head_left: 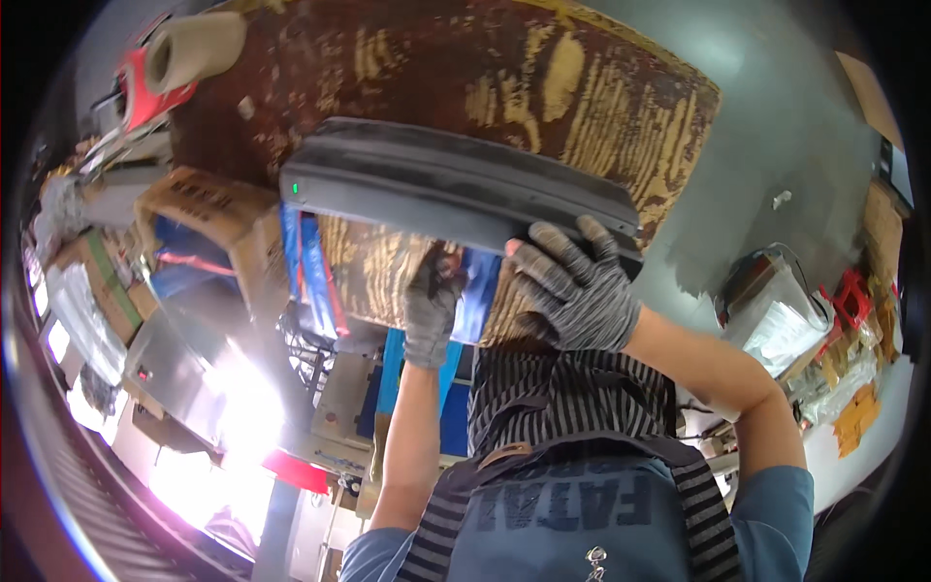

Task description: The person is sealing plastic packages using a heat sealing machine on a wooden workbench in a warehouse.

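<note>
A long dark grey device (417, 189) with a small green light at its left end lies across the worn brown table. My right hand (579, 291), in a grey knitted glove with bare fingertips, rests with spread fingers on the device's near right edge. My left hand (432, 306), gloved the same way, is closed just below the device's middle; what its fingers hold, if anything, is hidden. Right beside it a blue plastic strip (475, 294) hangs over the table's near edge. More blue and red plastic (315, 276) hangs below the device's left end.
The brown tabletop (436, 63) has peeling yellowish patches. A tan roll (199, 48) and a red object (150, 95) sit at the far left. An open cardboard box (208, 218) with blue plastic stands left. Bags and scraps (776, 320) lie at right.
</note>
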Available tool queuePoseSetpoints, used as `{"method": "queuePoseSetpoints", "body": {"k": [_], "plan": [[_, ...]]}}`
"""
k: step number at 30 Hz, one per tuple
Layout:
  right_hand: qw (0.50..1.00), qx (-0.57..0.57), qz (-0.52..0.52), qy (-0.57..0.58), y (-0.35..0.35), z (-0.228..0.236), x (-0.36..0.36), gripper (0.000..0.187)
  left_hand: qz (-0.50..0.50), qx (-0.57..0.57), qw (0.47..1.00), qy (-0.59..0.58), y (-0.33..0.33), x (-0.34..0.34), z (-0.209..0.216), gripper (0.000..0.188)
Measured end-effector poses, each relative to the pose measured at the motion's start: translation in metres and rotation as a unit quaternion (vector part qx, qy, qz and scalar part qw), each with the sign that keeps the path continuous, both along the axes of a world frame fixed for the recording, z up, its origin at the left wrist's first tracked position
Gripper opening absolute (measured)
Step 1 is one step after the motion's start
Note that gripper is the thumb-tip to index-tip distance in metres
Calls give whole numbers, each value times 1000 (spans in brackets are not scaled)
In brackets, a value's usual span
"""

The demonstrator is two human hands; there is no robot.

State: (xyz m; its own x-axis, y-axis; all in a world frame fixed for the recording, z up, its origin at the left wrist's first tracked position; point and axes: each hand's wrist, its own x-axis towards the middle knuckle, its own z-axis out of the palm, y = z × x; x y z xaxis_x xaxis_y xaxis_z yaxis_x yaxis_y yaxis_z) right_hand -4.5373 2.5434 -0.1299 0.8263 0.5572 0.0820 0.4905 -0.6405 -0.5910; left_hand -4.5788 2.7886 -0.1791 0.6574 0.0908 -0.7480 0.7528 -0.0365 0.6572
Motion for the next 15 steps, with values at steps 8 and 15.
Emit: {"method": "queuePoseSetpoints", "body": {"k": [8, 15], "plan": [[1000, -15, 12, -13, 1, 8, 6, 42, -150, 748, 641, 86, 127, 48, -32, 66], [998, -43, 17, -38, 1, 6, 1, 41, -179, 558, 805, -93, 127, 18, -22, 58]]}}
